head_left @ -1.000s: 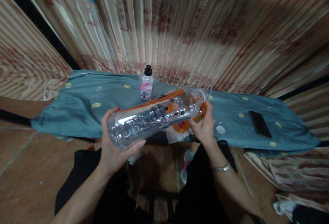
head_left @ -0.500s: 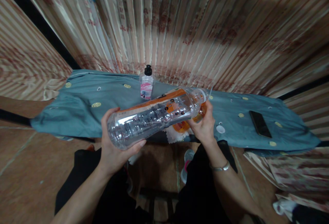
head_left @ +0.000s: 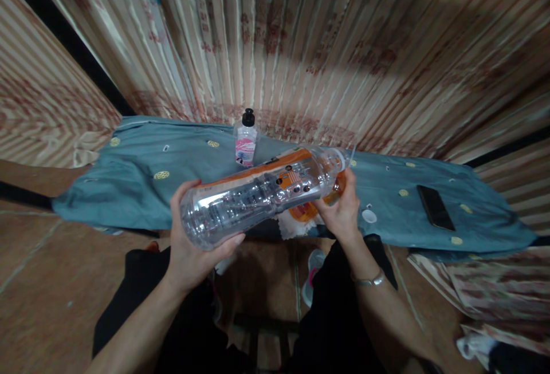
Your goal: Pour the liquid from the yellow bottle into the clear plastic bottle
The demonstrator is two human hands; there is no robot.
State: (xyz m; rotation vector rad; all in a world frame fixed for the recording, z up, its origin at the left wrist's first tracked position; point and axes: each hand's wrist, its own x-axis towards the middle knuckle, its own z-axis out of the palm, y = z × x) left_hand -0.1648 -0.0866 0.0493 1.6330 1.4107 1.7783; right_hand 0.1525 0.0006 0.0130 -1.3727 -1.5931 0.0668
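Note:
My left hand [head_left: 191,248] is closed around the base of a large clear plastic bottle [head_left: 232,208] with an orange label. The bottle lies tilted in the air, its uncapped mouth to the right and slightly higher in view. My right hand [head_left: 341,208] is closed at an amber-orange bottle [head_left: 303,212], just below the clear bottle's neck. Much of the amber bottle is hidden behind the clear one. A thin, clear edge shows by the mouth; I cannot tell what it belongs to. White tissue [head_left: 290,229] lies underneath.
A small bottle with a black cap and pink label [head_left: 245,148] stands toward the back of the teal cloth-covered table [head_left: 141,162]. On the right lie a white round cap [head_left: 368,216] and a dark phone [head_left: 435,207]. Patterned curtains [head_left: 301,47] hang close behind.

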